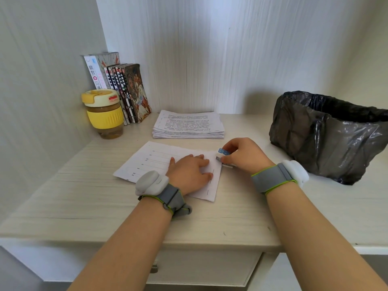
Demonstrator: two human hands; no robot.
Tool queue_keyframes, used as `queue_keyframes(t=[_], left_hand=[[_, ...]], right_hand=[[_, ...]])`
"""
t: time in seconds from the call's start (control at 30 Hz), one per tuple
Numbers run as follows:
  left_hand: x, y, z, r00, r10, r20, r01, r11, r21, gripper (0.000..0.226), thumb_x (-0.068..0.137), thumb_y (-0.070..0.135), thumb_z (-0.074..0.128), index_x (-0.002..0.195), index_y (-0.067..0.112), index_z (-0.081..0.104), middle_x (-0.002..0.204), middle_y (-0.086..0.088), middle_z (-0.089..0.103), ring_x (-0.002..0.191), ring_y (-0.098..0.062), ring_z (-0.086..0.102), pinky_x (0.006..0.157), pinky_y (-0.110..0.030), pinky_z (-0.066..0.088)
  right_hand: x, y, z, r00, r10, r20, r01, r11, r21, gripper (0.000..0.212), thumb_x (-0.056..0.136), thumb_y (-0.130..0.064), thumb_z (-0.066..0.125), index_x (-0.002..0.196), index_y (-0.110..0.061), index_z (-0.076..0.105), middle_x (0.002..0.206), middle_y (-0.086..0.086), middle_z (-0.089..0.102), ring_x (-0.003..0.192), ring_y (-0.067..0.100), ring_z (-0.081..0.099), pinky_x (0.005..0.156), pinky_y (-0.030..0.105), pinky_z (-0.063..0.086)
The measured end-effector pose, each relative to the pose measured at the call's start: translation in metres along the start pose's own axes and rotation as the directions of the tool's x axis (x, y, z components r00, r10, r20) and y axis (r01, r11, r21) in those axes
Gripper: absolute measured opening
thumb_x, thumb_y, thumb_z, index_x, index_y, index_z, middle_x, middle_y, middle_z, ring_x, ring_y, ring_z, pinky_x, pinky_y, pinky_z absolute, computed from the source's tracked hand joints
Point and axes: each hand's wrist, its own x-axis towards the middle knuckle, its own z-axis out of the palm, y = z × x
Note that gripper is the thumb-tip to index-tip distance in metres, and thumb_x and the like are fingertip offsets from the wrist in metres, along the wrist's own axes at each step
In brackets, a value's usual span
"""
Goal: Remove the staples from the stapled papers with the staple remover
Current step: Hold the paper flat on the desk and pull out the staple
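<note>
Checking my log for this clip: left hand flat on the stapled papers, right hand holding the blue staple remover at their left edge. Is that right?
Not quite. The head view shows the right hand holding the blue staple remover at the right edge of the stapled papers, not the left. The rest holds: the left hand lies flat on them.
</note>
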Motion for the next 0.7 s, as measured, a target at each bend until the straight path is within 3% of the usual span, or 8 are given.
queue_keyframes(t=[0.3,0.4,0.57,0.7], left_hand=[[-0.0009,0.0013,-0.0008,0.998,0.026,-0.057,-0.025,0.999,0.025,0.042,0.091,0.037,0.044,0.133,0.033,0.044,0.145,0.005,0.034,0.135,-0.023,0.023,0.114,-0.051,0.013],[-0.0015,0.0022,0.0001,0.999,0.023,-0.042,-0.021,0.999,0.035,0.045,0.092,0.038,0.044,0.136,0.034,0.039,0.148,0.006,0.031,0.137,-0.023,0.019,0.115,-0.052,0.008],[-0.0013,0.0038,0.0006,0.999,0.011,0.045,-0.014,0.998,0.056,0.049,0.095,0.035,0.038,0.143,0.033,0.025,0.157,0.01,0.008,0.145,-0.02,-0.001,0.113,-0.055,-0.008],[-0.0013,0.0042,0.0013,0.998,0.005,0.067,-0.008,0.999,0.043,0.051,0.096,0.033,0.035,0.144,0.034,0.02,0.156,0.013,0.006,0.145,-0.02,-0.003,0.113,-0.055,-0.011]], right_hand=[[-0.0006,-0.0015,-0.0013,1.0,-0.014,-0.005,0.014,1.0,0.016,0.027,0.071,-0.012,0.071,0.098,-0.012,0.071,0.085,0.0,0.062,0.081,0.015,0.056,0.079,0.027,0.046],[-0.0016,-0.0026,-0.0015,1.0,-0.013,0.01,0.012,0.999,0.044,0.027,0.07,-0.011,0.072,0.097,-0.012,0.071,0.084,0.0,0.063,0.079,0.015,0.056,0.077,0.026,0.047],[-0.0022,-0.0036,-0.0035,0.999,0.024,0.038,-0.028,0.994,0.103,0.022,0.066,-0.006,0.073,0.086,-0.015,0.071,0.08,0.003,0.064,0.074,0.016,0.056,0.071,0.027,0.047],[-0.0014,-0.0036,-0.0037,0.998,0.032,0.047,-0.037,0.991,0.126,0.022,0.064,-0.003,0.074,0.084,-0.013,0.072,0.078,0.003,0.063,0.075,0.017,0.054,0.071,0.024,0.043]])
